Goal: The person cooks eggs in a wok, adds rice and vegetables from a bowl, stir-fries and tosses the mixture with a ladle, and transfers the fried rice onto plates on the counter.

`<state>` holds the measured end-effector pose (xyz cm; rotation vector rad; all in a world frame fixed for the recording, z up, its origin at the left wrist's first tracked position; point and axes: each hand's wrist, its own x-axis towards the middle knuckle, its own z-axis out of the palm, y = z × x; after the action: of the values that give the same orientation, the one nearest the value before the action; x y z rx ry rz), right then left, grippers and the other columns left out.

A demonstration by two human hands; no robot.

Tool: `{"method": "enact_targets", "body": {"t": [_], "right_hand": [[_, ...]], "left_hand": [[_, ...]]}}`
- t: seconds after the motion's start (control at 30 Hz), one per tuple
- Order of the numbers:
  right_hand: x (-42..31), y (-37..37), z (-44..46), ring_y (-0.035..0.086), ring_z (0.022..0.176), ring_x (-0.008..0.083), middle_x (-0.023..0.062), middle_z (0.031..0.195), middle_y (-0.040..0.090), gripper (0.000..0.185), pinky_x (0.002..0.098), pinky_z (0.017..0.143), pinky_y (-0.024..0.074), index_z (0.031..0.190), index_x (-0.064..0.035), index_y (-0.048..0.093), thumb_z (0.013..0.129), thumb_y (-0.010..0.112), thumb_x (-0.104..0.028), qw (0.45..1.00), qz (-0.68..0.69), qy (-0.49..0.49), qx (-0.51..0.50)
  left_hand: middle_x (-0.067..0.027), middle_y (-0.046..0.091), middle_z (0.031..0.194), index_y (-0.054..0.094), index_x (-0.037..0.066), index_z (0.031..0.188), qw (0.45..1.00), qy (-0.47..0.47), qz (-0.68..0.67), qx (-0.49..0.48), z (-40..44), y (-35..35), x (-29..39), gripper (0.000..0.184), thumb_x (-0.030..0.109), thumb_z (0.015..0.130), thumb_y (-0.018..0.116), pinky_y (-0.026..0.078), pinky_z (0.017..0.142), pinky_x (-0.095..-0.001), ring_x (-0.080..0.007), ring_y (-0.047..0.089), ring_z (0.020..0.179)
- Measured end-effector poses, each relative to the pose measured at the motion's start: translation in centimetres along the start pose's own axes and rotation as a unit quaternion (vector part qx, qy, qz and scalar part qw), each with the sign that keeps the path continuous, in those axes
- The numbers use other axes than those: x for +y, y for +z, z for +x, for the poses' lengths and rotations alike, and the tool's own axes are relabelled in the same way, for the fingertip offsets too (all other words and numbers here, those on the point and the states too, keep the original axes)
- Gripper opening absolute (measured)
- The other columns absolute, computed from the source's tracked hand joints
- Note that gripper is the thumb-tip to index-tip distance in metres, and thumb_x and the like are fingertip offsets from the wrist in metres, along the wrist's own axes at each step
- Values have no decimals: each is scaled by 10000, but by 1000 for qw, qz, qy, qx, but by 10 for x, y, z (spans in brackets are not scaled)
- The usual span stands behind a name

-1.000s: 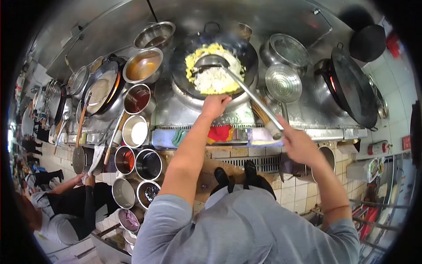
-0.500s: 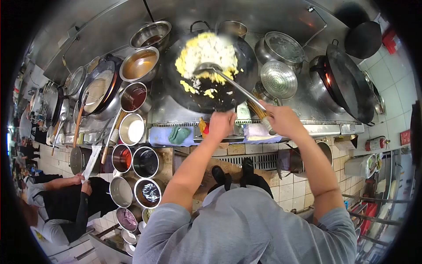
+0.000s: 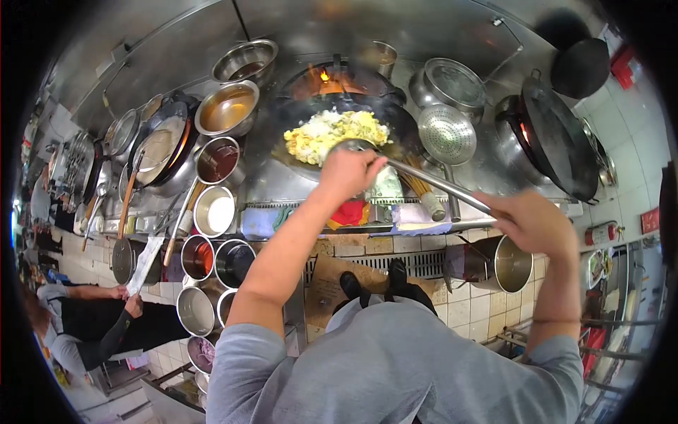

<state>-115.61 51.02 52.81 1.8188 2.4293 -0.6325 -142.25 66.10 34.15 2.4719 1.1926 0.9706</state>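
My left hand [image 3: 349, 174] is closed at the near edge of a large black wok [image 3: 265, 134]; the part it grips lies under the fingers. White and yellow food, like rice and scrambled egg [image 3: 332, 134], is heaped inside the wok. In my right hand [image 3: 538, 225] is the end of a long-handled metal ladle [image 3: 438, 181]. Its bowl is at the near side of the food, partly hidden behind my left hand. Behind the wok, flames [image 3: 325, 76] rise from the uncovered burner.
A perforated strainer [image 3: 447, 134] and a bamboo brush [image 3: 426, 198] lie right of the wok. Left are a bowl of amber liquid [image 3: 227, 107] and several metal pots. Another black wok [image 3: 558, 134] stands far right. A co-worker [image 3: 92, 318] at left holds something white.
The wok has come towards me and tilted, baring the burner flames. My left hand has risen slightly. My right hand has moved right and down, drawing the ladle back.
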Motion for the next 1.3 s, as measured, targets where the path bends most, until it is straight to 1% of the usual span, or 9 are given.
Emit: {"method": "enact_targets", "body": {"t": [0.2,0.27,0.47,0.67,0.73,0.87,1.07,1.17,1.3], "right_hand": [[11,110,100,643,830,388,203,856,663,477,486,747,506,1348,-163,521,875,570,-128,996,-43,37,66],[12,138,99,640,829,405,227,863,657,499,503,746,506,1382,-171,472,891,559,-147,991,14,34,128],[33,140,31,634,824,431,233,890,655,477,504,738,504,1362,-136,455,899,570,-154,989,62,91,98],[104,140,67,634,805,435,246,849,662,444,506,732,493,1333,-44,463,927,549,-203,990,49,85,97],[88,133,72,631,789,446,239,822,662,458,516,725,489,1367,-73,442,940,531,-213,975,63,80,199],[56,170,128,635,789,451,244,813,664,472,528,738,495,1416,-144,401,962,489,-240,975,43,171,137],[71,158,199,641,782,448,265,796,651,527,546,736,493,1470,-202,306,974,474,-258,986,51,41,153],[51,145,152,641,818,451,266,845,656,454,557,757,487,1416,-134,405,986,456,-271,993,55,66,86],[88,188,206,640,818,443,270,869,654,455,539,758,491,1404,-117,430,974,489,-254,993,72,0,91]], "left_hand": [[-160,614,615,684,97,764,998,-52,-9,19,-68,114,-43,275,321,903,604,487,550,-448,-380,612,608],[-168,621,611,692,101,756,996,-63,-43,-52,-87,100,-30,278,330,892,612,502,558,-467,-381,626,604],[-127,597,563,667,111,702,1000,-22,8,3,-21,58,-67,326,375,888,617,485,512,-439,-353,609,559],[-50,651,806,700,153,828,993,-54,105,-10,-16,76,-84,258,380,902,601,465,809,-471,-273,628,857],[-48,611,947,697,173,916,972,-206,113,35,-26,85,-69,253,393,917,574,395,899,-527,-265,556,1039],[-79,572,1023,688,187,990,964,-254,70,-43,-22,79,-71,289,420,945,524,412,871,-552,-296,522,1081],[-85,557,1074,647,172,1063,968,-235,72,-45,-26,78,-78,322,427,968,477,419,850,-561,-305,512,1085],[-77,557,1081,629,159,1063,966,-238,82,-58,-22,76,-78,310,412,973,473,419,854,-562,-301,508,1090],[-68,551,1094,618,155,1049,968,-239,68,-45,-27,80,-76,289,397,972,480,417,856,-573,-296,499,1114]]}}
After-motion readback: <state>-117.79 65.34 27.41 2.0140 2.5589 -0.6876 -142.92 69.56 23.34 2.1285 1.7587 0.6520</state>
